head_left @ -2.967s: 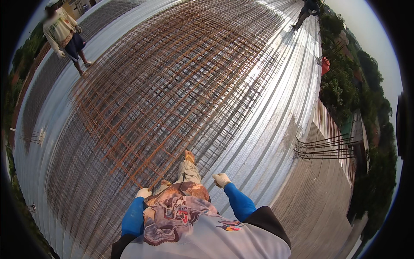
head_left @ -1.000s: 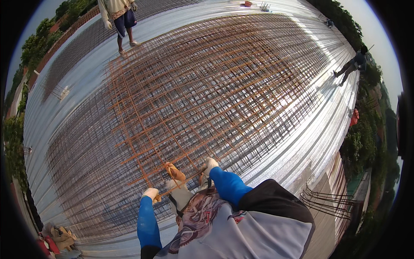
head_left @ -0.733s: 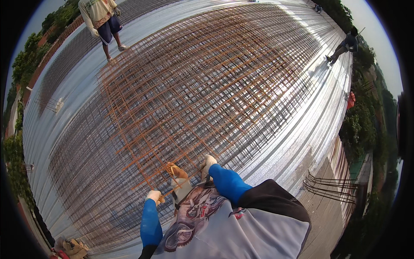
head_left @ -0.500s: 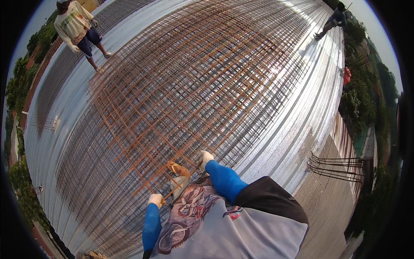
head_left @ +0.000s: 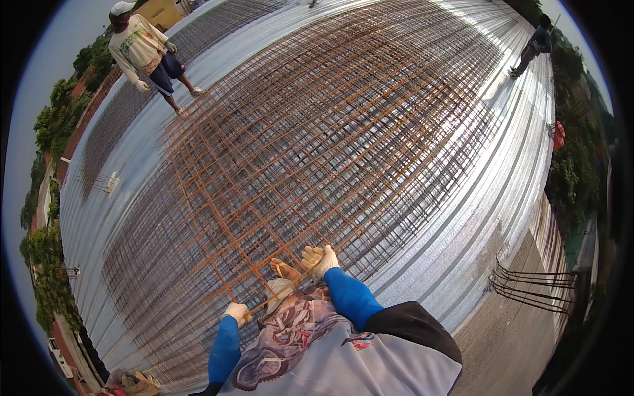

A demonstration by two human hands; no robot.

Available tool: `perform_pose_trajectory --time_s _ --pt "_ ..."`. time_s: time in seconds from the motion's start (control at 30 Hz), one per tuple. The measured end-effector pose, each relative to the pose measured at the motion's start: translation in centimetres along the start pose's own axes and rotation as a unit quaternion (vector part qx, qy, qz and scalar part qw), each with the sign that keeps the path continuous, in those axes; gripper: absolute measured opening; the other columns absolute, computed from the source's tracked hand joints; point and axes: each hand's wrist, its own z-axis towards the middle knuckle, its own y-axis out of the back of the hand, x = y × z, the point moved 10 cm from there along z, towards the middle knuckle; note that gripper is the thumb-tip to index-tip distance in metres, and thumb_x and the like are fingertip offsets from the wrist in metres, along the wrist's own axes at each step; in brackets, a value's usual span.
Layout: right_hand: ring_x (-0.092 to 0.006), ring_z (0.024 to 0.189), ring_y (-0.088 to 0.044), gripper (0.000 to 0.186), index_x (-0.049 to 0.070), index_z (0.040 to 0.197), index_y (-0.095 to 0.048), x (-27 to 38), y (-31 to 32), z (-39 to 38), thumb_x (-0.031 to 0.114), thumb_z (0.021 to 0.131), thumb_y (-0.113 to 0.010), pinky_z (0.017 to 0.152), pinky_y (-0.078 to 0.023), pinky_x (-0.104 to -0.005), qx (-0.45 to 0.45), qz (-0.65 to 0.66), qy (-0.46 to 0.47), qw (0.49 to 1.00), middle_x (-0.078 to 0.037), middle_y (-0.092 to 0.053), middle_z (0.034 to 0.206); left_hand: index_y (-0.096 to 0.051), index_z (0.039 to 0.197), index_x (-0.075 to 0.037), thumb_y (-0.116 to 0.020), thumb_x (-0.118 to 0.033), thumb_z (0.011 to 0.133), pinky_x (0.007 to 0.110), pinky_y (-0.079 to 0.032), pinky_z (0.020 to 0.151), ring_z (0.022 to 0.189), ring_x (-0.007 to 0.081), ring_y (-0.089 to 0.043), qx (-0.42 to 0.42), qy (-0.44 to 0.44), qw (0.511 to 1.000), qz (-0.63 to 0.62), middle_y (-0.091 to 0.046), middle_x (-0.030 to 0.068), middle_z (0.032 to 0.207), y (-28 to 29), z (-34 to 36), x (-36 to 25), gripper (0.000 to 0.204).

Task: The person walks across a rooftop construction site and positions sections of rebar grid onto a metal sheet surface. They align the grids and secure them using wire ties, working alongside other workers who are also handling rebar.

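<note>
A rust-coloured steel mesh sheet (head_left: 264, 198) stretches out in front of me over other mesh. My left hand (head_left: 236, 313), in a pale glove, is closed round the sheet's near edge bar at its left end. Beside the right part of that edge is my right hand (head_left: 319, 260), also gloved; its fingers are loosened and apart, with no bar seen inside them. Between my hands, a foot in a sandal (head_left: 285, 269) shows at the near edge of the sheet.
Ribbed metal decking (head_left: 456, 224) lies under and beside the mesh. One person (head_left: 148, 53) stands at the sheet's far left, another (head_left: 533, 47) at the far right. Bent rebar ends (head_left: 531, 285) stick out near the right edge, past which are trees (head_left: 573, 158).
My right hand has loosened from the mesh's edge bar, its fingers now apart. My left hand keeps its hold. The view has shifted, so the scene sits farther right and lower.
</note>
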Motion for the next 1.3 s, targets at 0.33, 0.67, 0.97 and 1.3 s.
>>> perform_pose_trajectory --time_s 0.33,0.67,0.97,1.3 --pt "-0.0197 0.042 -0.026 0.048 0.018 0.066 -0.040 0.3 1.8 3.5 0.044 0.100 -0.061 0.048 -0.031 -0.0404 -0.097 -0.025 -0.001 0.995 0.001 -0.030 0.052 -0.076 0.088 0.005 -0.059 -0.015 0.093 0.036 -0.047 0.050 0.050 0.0178 -0.058 -0.051 0.008 0.998 -0.044 -0.076 0.0153 0.079 -1.6 3.7 1.6 0.027" --pt "-0.0243 0.056 -0.043 0.045 0.016 0.112 -0.059 1.3 1.6 3.9 0.056 0.094 -0.071 0.061 -0.041 -0.0506 -0.106 -0.206 0.035 0.972 -0.005 -0.040 0.064 -0.072 0.082 0.005 -0.058 -0.015 0.098 0.041 -0.046 0.048 0.048 0.0220 -0.059 -0.023 -0.005 0.999 -0.039 -0.071 0.0186 0.071 -2.4 4.2 1.5 0.029" --pt "-0.0337 0.064 -0.056 0.055 0.005 0.071 -0.053 3.8 1.9 6.9 0.052 0.100 -0.057 0.076 -0.051 -0.0479 -0.074 -0.279 -0.044 0.957 -0.017 -0.061 0.062 -0.080 0.109 -0.010 -0.055 -0.030 0.096 0.054 -0.048 0.091 0.111 0.0326 -0.071 -0.087 -0.005 0.990 0.112 -0.076 0.0112 0.117 -1.5 -0.1 -1.3 0.035" --pt "-0.0321 0.088 -0.060 0.090 -0.011 0.096 -0.065 7.7 0.7 12.0 0.076 0.076 -0.071 0.086 -0.054 -0.0435 -0.051 -0.410 -0.148 0.898 -0.015 -0.067 0.090 -0.083 0.107 -0.016 -0.063 -0.035 0.089 0.050 -0.052 0.086 0.100 0.0288 -0.074 -0.226 -0.045 0.971 0.055 -0.079 0.0050 0.108 -1.3 1.1 -3.3 0.033"
